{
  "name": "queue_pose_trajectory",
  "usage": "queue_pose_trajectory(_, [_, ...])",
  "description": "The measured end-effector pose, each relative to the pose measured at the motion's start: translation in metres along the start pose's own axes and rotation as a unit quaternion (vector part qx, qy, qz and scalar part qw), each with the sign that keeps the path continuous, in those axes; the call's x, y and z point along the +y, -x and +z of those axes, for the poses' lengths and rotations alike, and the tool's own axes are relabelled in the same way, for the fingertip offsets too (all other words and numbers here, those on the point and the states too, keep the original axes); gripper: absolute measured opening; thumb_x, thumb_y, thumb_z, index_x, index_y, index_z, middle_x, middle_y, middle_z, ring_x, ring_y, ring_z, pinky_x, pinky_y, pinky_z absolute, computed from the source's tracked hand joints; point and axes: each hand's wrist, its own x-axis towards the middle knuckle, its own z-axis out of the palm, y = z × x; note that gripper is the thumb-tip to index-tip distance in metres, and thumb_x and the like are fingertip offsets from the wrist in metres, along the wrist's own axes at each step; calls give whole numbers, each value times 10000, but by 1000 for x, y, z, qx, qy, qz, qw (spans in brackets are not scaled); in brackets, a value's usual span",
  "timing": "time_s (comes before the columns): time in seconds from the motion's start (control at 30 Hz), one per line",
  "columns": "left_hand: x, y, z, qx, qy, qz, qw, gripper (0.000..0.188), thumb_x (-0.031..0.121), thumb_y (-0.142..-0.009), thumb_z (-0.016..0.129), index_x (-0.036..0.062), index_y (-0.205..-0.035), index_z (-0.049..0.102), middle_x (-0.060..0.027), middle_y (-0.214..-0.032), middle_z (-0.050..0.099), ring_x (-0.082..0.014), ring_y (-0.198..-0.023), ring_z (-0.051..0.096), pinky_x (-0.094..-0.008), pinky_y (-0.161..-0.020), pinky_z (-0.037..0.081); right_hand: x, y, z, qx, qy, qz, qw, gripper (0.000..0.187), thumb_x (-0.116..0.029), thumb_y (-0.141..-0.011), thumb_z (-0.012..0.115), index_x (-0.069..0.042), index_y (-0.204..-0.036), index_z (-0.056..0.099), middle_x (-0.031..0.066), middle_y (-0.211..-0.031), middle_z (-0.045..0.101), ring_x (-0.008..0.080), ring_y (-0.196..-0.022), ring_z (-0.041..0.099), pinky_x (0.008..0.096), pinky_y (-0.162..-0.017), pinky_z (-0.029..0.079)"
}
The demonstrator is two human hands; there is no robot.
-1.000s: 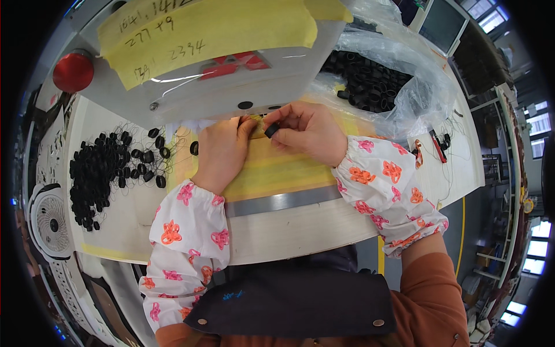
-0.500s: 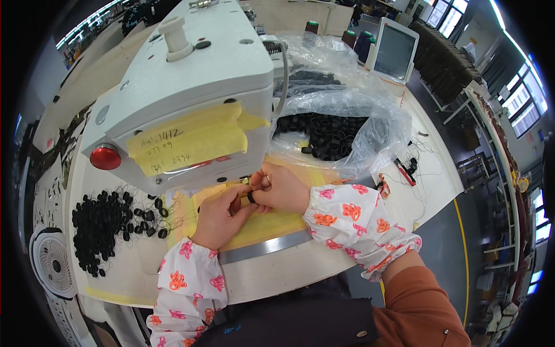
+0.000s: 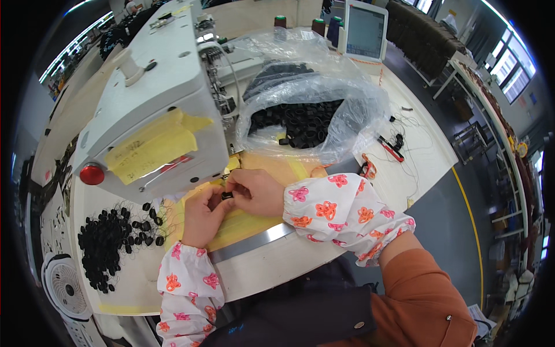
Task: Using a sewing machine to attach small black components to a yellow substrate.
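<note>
Between my two hands is a small black fabric loop (image 3: 227, 195), pinched just in front of the sewing machine's head (image 3: 156, 133). My left hand (image 3: 202, 214) grips it from the left with thumb and fingertips. From the right, my right hand (image 3: 255, 192) closes its fingers on the same loop, partly hiding it. Beneath both hands lies the yellow-taped work plate (image 3: 248, 222) with a metal front strip. To the left is a heap of black loops (image 3: 104, 243) with loose thread tails. Behind my right hand, a clear plastic bag (image 3: 361, 124) holds many more black loops.
Red-handled thread snips (image 3: 391, 149) lie on the right of the table among loose threads. A screen (image 3: 365, 32) and thread cones (image 3: 318, 27) stand at the back. A red button (image 3: 92, 173) juts from the machine. A white fan (image 3: 63, 286) sits at the left edge.
The view has shifted, so machine and bag appear farther left. Both hands stay together on the black loop, which is now turned differently and lies more between the fingertips.
</note>
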Motion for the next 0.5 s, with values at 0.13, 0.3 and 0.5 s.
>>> queue_pose_trajectory(0.13, [7, -2, -4, -2, 148, -23, 989, 91, 53, -746, 632, -1, -786, 571, 41, -612, 502, -30, -550, 402, -190, -490, 342, 0, 0, 4, 25, 75, -183, 980, 176, 32, -678, 532, -37, -833, 482, 70, -769, 505, 236, -641, 555, 309, -529, 453])
queue_pose_trajectory(0.3, [6, -5, -8, -31, 116, -42, 992, 135, 76, -744, 643, 30, -684, 531, 67, -576, 453, -8, -523, 370, -172, -455, 284, 0, 3, 4, 23, 156, -237, 959, 210, -2, -666, 574, -50, -843, 473, 74, -797, 508, 269, -670, 552, 350, -538, 454])
queue_pose_trajectory(0.5, [8, -3, -11, -10, 71, -49, 996, 144, 106, -722, 654, 16, -706, 544, 33, -556, 460, -37, -513, 396, -198, -462, 320, 7, 0, 7, 44, 108, -199, 973, 158, -24, -678, 614, -36, -800, 515, 89, -719, 538, 251, -630, 572, 326, -543, 468])
